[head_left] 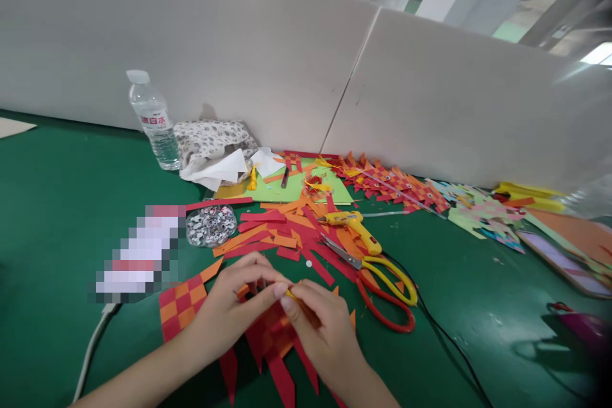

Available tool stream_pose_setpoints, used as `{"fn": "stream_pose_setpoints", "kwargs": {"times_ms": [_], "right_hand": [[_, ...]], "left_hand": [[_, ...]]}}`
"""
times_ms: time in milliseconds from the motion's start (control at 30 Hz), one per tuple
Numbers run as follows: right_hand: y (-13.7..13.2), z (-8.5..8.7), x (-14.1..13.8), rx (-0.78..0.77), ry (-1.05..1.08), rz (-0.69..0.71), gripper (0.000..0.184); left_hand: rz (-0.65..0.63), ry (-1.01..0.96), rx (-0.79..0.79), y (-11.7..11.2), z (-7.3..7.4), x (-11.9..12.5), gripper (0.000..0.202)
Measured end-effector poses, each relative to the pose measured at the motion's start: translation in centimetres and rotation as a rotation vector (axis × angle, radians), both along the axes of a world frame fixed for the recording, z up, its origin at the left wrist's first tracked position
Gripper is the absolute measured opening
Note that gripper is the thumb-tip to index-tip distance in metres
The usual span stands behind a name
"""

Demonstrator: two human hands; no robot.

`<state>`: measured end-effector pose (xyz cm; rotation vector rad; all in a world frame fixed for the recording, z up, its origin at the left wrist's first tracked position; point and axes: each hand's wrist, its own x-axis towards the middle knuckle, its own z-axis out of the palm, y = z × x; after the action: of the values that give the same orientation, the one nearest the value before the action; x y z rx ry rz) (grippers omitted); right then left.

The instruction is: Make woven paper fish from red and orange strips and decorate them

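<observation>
My left hand (243, 299) and my right hand (322, 322) meet fingertip to fingertip at the front of the table, both closed in a pinch. A small yellow bit (289, 294) shows between the fingertips; most of it is hidden, so its kind is unclear. Beneath them lies a woven red and orange paper piece (184, 303) with checkered squares and pointed loose strips, partly covered by the hands. Beyond my right hand rest scissors (389, 280) with one yellow and one red handle. A yellow glue gun (356, 226) lies just behind the scissors.
Cut paper strips (282, 229) are heaped ahead, beside a bag of googly eyes (211, 224). A corded phone (138, 255), a water bottle (153, 121) and a tissue pack (215, 146) stand left. Finished woven paper pieces (392, 185) line the partition (454, 95). A black cord (444, 331) runs right.
</observation>
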<state>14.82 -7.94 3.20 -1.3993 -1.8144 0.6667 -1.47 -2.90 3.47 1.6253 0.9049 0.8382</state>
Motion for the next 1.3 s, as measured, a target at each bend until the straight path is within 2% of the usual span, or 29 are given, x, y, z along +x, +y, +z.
{"fn": "stream_pose_setpoints", "kwargs": {"times_ms": [100, 267, 433, 733, 1033, 1300], "right_hand": [[-0.3, -0.1, 0.1, -0.054, 0.032, 0.026, 0.031], [-0.4, -0.1, 0.1, -0.226, 0.244, 0.031, 0.036], [-0.3, -0.3, -0.1, -0.309, 0.373, 0.039, 0.04], [-0.1, -1.0, -0.1, -0.335, 0.291, 0.016, 0.041], [-0.1, -0.9, -0.1, -0.288, 0.184, -0.018, 0.039], [0.0, -1.2, -0.1, -0.297, 0.233, -0.005, 0.039]], "left_hand": [[-0.033, 0.006, -0.017, 0.0, -0.1, 0.1, 0.02], [-0.121, 0.01, 0.001, -0.1, -0.4, 0.0, 0.02], [-0.071, 0.054, 0.079, 0.0, -0.6, -0.1, 0.018], [-0.015, 0.133, 0.339, 0.1, -1.5, -0.2, 0.017], [-0.012, 0.288, 0.703, 0.0, -1.8, -0.5, 0.02], [0.002, 0.356, 0.852, 0.2, -1.7, -0.4, 0.025]]}}
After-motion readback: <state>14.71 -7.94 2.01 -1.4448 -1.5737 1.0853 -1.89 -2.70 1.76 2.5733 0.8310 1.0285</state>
